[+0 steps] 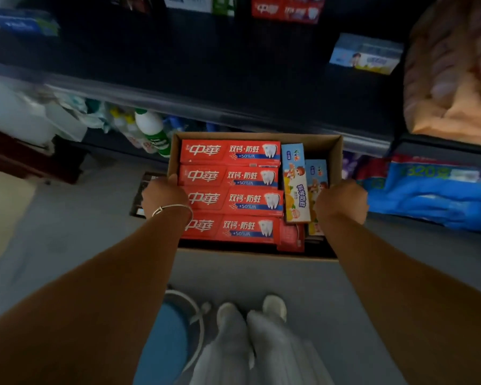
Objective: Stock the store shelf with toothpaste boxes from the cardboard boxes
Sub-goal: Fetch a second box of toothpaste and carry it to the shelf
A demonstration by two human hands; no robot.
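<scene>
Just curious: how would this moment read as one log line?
stage: carrying | left hand: grips carton left wall | right hand: grips right wall | contents: red boxes, kids' boxes | shelf: ahead

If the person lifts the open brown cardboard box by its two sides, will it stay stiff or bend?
The open brown cardboard box likely stays fairly stiff: the left hand and right hand grip opposite walls. It probably feels moderately heavy, since red toothpaste boxes fill most of it. The light blue children's toothpaste boxes lie looser and may slide.
</scene>
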